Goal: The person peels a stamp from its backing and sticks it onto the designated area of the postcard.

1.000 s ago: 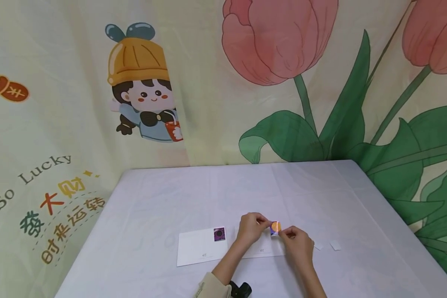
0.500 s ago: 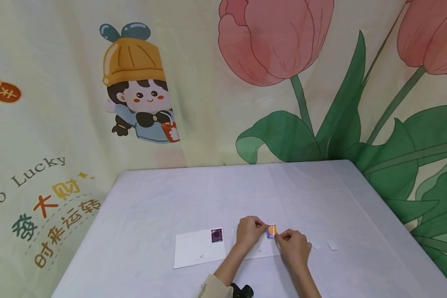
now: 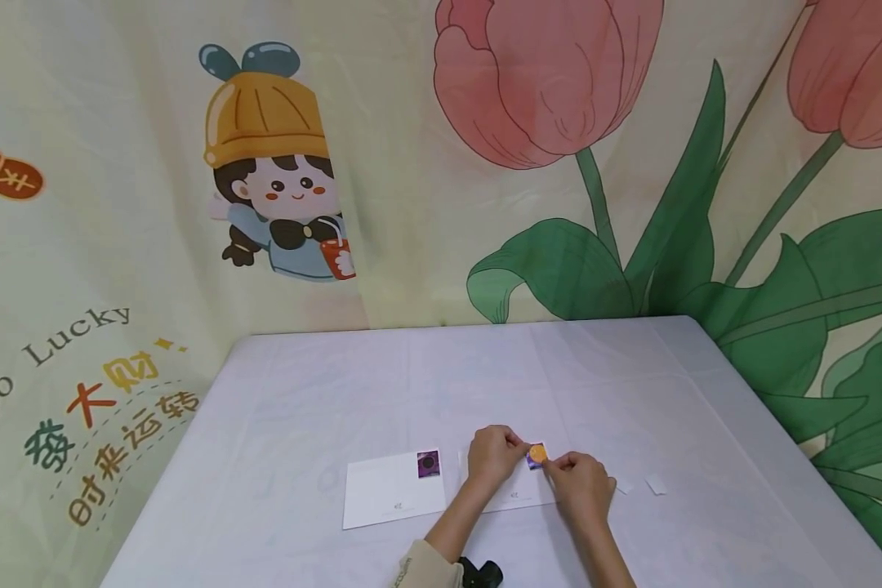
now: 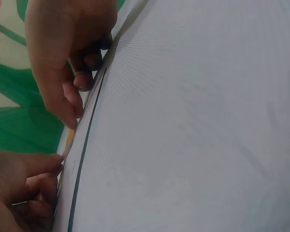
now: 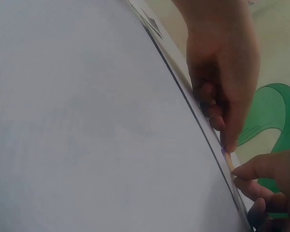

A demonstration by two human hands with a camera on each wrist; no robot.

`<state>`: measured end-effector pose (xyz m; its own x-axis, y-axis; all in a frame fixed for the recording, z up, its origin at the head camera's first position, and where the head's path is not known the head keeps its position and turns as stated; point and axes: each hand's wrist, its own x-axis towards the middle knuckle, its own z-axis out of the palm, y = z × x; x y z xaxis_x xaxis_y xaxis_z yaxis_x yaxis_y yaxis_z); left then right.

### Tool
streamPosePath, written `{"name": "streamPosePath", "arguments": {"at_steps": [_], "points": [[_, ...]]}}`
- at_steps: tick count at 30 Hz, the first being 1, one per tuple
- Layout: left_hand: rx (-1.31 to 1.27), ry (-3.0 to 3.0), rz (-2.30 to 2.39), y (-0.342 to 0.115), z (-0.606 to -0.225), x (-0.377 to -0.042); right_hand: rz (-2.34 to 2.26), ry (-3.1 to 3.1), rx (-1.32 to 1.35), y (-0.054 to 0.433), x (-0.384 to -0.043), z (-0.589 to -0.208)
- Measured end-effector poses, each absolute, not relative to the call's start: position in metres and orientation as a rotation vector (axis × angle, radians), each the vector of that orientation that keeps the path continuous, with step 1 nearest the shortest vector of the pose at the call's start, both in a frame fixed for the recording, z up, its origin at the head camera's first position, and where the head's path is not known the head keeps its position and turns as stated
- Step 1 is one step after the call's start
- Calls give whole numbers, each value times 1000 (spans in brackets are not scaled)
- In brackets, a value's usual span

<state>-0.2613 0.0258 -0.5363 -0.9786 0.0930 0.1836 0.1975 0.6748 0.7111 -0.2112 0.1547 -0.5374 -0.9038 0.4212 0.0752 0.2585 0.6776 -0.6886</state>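
Note:
In the head view a small stamp-like sticker [image 3: 536,455], purple with an orange disc, is held over the upper right corner of a white card or envelope [image 3: 510,496]. My left hand [image 3: 494,454] pinches its left edge between thumb and finger. At the opposite edge my right hand [image 3: 579,483] pinches it too. Both wrist views show the sticker edge-on, a thin orange strip [image 5: 229,162] close above the card. Whether it touches the card cannot be told. My left forearm and right hand cover parts of that card.
Left of it lies another white card [image 3: 382,494] bearing a dark purple stamp-like sticker [image 3: 428,463] at its upper right. Small white paper pieces [image 3: 656,486] lie right of my right hand. A black device [image 3: 481,573] sits by the left cuff. A printed curtain hangs behind the white-covered table [image 3: 323,392].
Between one second and half a second ago, both hands and the sticker moved slightly down toward the card. Since then they have barely moved, and the pinch looks the same. The view shifted a little.

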Motion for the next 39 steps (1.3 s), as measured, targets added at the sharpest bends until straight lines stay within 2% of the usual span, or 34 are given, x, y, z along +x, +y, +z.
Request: {"name": "streamPosePath", "arguments": {"at_steps": [39], "points": [[-202,-2747,-1134,29,-536,-261,1032,-2684,-548,156,-210,-536]]}}
